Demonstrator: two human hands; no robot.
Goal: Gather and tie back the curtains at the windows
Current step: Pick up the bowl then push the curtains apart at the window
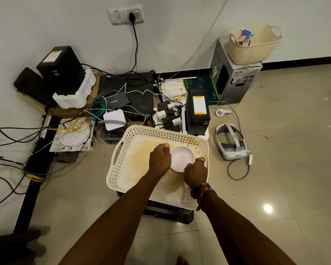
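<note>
Head view: both arms outstretched, L hand (159, 159) + R hand (195, 173) curled round white bowl (182, 157) over basket (115, 171)

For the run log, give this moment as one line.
left hand, right hand: hold white bowl | white bowl: inside stained basket | curtains: unseen

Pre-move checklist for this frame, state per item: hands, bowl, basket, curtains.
1. Left hand grips bowl at its left side: ok.
2. Right hand grips its near rim: ok.
3. Bowl empty: ok.
4. Basket floor clean: not ok, brown stains.
5. Basket steady on the black unit: cannot tell.
6. Curtains or window in view: not ok, none shown.
</note>
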